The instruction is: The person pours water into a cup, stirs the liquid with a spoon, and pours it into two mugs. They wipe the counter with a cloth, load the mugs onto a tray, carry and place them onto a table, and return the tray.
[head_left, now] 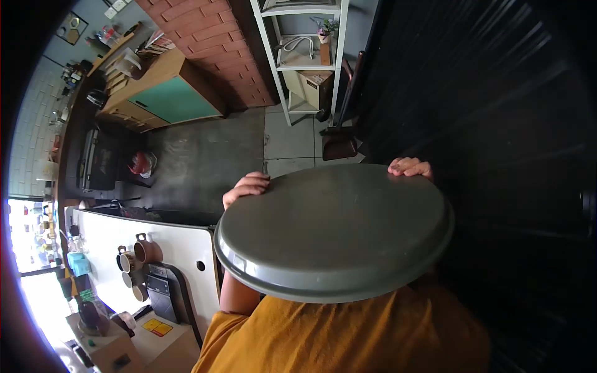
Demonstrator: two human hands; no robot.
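A large round grey-green disc (336, 224) with a glossy stepped rim fills the middle of the head view, just in front of my chest. Whether it is a lid, a tray or a small tabletop, I cannot tell. My left hand (247, 186) curls its fingers over the far left edge. At the far right edge my right hand (410, 166) grips in the same way, fingertips on the top face. Both thumbs and palms are hidden, as is whatever lies under the disc.
On the left, a white counter (186, 239) carries several mugs (144, 250) and a black tray (168, 295). Ahead stand a white shelf rack (305, 59), a dustpan (340, 148) and a wooden cabinet (168, 99). A dark ribbed surface (485, 124) rises along the right.
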